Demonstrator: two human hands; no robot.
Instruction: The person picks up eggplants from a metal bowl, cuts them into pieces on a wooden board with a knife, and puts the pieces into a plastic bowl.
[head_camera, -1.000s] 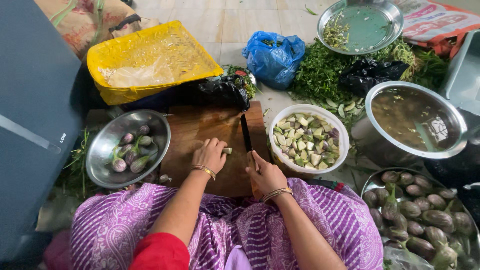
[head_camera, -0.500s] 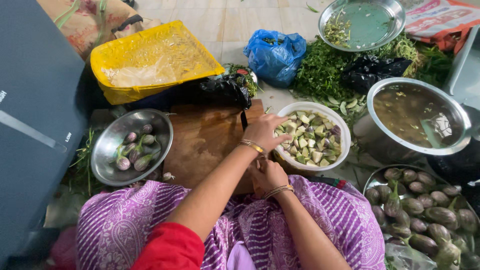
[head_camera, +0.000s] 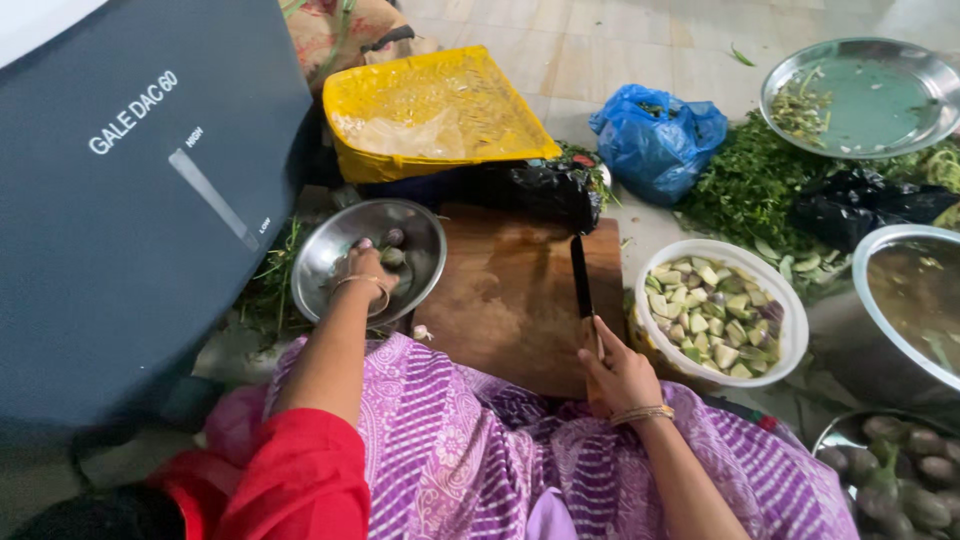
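My left hand (head_camera: 362, 268) reaches into a steel bowl (head_camera: 325, 252) of small purple-green eggplants (head_camera: 394, 238), its fingers closed around one of them. My right hand (head_camera: 615, 368) grips the handle of a black-bladed knife (head_camera: 579, 275), which lies along the right side of a wooden cutting board (head_camera: 505, 295). The board's middle is bare. To the right of the board stands a white bowl (head_camera: 790, 335) holding several cut eggplant pieces (head_camera: 712, 318). My lap is covered by purple patterned cloth.
A yellow tray (head_camera: 440, 105) and black bag (head_camera: 540, 190) lie beyond the board. A blue bag (head_camera: 655, 140), leafy greens (head_camera: 750, 185), a steel plate (head_camera: 860, 95), a steel bowl of liquid (head_camera: 910, 300) and a bowl of whole eggplants (head_camera: 900, 470) crowd the right. A dark appliance (head_camera: 130, 200) stands left.
My left hand has swung from the white bowl on the right across the board into the steel bowl on the left. My right hand stays on the knife at the board's edge.
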